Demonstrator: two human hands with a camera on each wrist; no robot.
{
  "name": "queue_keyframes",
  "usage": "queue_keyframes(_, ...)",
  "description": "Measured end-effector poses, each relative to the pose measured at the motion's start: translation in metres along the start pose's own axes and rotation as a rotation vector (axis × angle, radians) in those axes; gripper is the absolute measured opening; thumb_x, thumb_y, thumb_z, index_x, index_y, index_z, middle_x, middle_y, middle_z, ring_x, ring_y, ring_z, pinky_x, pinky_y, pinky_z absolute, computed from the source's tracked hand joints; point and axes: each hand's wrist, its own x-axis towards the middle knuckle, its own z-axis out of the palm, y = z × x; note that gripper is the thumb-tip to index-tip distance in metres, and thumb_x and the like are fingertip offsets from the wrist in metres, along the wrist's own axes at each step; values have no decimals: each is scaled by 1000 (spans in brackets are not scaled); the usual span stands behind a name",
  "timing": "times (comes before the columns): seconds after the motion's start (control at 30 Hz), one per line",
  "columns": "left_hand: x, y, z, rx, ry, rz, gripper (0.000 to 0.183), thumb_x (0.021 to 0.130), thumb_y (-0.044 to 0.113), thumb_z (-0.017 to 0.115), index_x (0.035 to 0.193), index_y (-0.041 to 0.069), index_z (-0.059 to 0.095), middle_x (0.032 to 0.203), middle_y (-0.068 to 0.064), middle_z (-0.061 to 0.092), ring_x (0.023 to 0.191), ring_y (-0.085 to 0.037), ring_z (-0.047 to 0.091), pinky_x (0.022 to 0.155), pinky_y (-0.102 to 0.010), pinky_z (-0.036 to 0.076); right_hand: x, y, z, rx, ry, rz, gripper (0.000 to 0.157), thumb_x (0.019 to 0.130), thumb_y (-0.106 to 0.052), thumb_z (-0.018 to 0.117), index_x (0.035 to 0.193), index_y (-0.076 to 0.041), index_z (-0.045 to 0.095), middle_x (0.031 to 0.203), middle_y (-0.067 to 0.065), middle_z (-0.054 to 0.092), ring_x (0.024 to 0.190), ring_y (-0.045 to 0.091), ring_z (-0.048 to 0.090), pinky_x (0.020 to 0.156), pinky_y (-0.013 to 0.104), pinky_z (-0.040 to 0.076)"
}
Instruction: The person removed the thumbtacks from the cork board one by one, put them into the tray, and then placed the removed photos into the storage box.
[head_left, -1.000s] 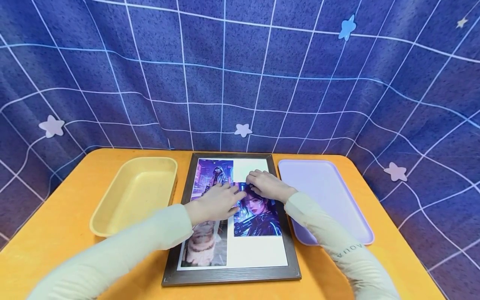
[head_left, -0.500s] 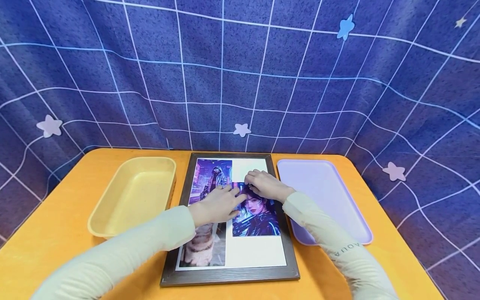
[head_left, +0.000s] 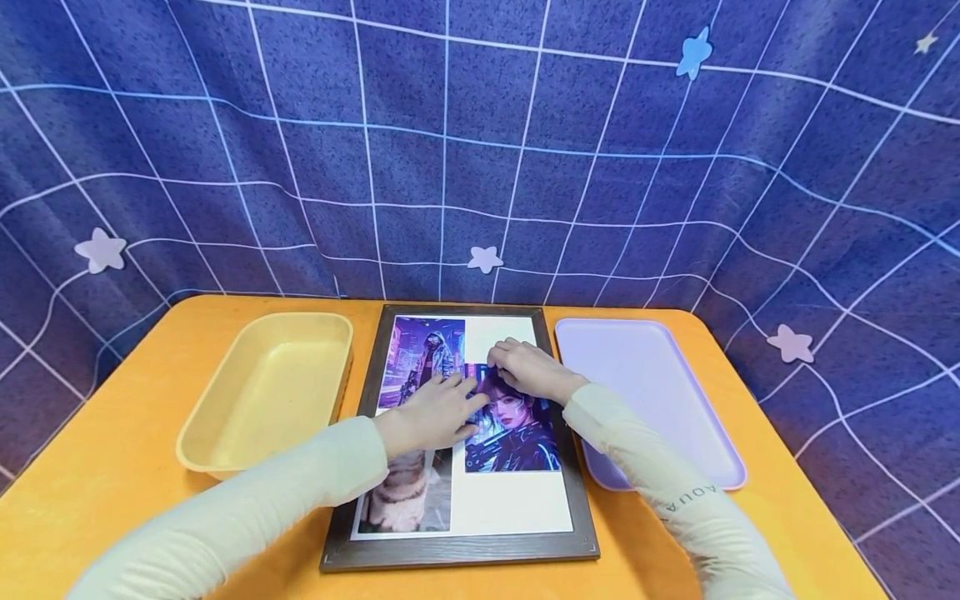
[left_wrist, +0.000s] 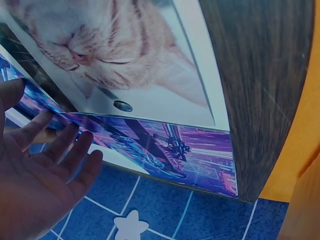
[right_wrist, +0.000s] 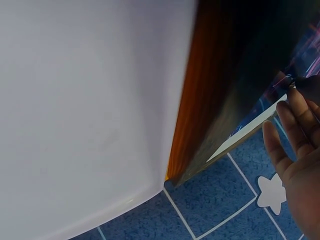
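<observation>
A portrait print (head_left: 513,429) with a dark-haired figure lies on the right half of a white board inside a dark wooden frame (head_left: 461,548). My right hand (head_left: 528,368) is at its upper edge, thumb and forefinger meeting there in the right wrist view. My left hand (head_left: 435,412) rests across the middle of the frame, fingers spread, tips at the portrait's left edge. Under and around it are a hooded-figure city print (head_left: 427,350) at upper left and a cat print (left_wrist: 115,50) at lower left, partly covered in the head view.
A deep yellow tray (head_left: 191,433) stands left of the frame, a shallow lilac tray (head_left: 626,358) right of it. All sit on an orange table (head_left: 97,500). A blue star-patterned curtain (head_left: 420,167) hangs behind the table.
My left hand has shifted very slightly downward on the prints. The right hand stays at the portrait's upper edge, and the prints lie as before.
</observation>
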Motion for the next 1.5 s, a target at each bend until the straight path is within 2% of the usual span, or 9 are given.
queue_keyframes(0.23, -2, -1, 3, -55, 15, 6, 48, 92, 43, 47, 133, 18, 45, 130, -9, 48, 120, -28, 47, 96, -46, 42, 3, -1, 0, -2, 18, -10, 15, 85, -6, 60, 100, -7, 59, 99, 4, 62, 96, 19, 56, 84, 32, 48)
queue_keyframes(0.6, -5, -3, 10, -62, 49, 17, 47, 93, 41, 47, 133, 18, 44, 130, -9, 47, 120, -27, 46, 96, -45, 42, 5, 0, 4, -6, 43, -18, 14, 84, -5, 60, 98, -8, 59, 98, 3, 62, 94, 18, 56, 85, 30, 47)
queue_keyframes(1.03, -4, -4, 14, -218, 45, -29, 47, 92, 42, 49, 133, 21, 44, 134, -8, 44, 126, -29, 40, 102, -51, 34, 3, 1, 4, 20, 42, -6, 15, 84, -4, 60, 98, -7, 59, 98, 4, 61, 90, 20, 56, 85, 31, 46)
queue_keyframes(1.37, -4, -5, 16, -266, 67, -39, 46, 91, 42, 51, 131, 21, 46, 135, -8, 43, 125, -29, 40, 100, -51, 34, 4, 2, 3, 45, 17, 26, 16, 84, -5, 60, 100, -8, 58, 98, 3, 61, 88, 20, 55, 80, 30, 47)
queue_keyframes(1.5, -5, -5, 15, -279, 79, -36, 46, 91, 42, 51, 131, 20, 47, 135, -9, 43, 125, -30, 40, 100, -52, 34, 4, 3, 2, 73, 26, 18, 16, 82, -4, 61, 97, -7, 58, 91, 3, 59, 83, 18, 53, 78, 30, 46)
